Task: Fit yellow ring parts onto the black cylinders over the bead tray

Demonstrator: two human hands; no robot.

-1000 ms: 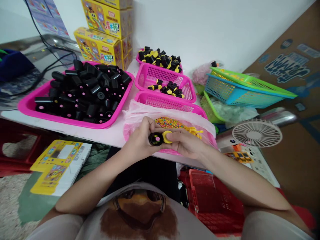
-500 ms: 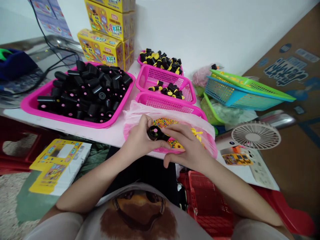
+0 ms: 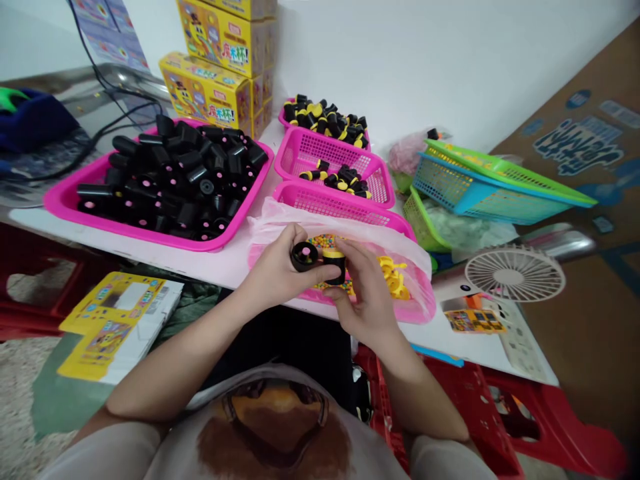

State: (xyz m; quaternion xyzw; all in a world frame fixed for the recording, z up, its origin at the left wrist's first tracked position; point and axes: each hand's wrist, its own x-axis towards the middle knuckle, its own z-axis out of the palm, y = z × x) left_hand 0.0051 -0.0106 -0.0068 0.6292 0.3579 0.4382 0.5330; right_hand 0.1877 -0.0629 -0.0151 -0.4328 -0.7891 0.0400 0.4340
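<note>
Holding 2 black cylinders now apart, 1 in each of the hands.

Left hand curled shut, palm inward; right hand arched over from above, closed, just beside it; left forearm and right forearm angled inward.

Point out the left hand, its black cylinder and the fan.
Left hand (image 3: 270,273), head view, on the back of the hand.
Black cylinder (image 3: 303,256), head view, on its pink-dotted end.
Fan (image 3: 515,273), head view, on the grille's hub.
</note>
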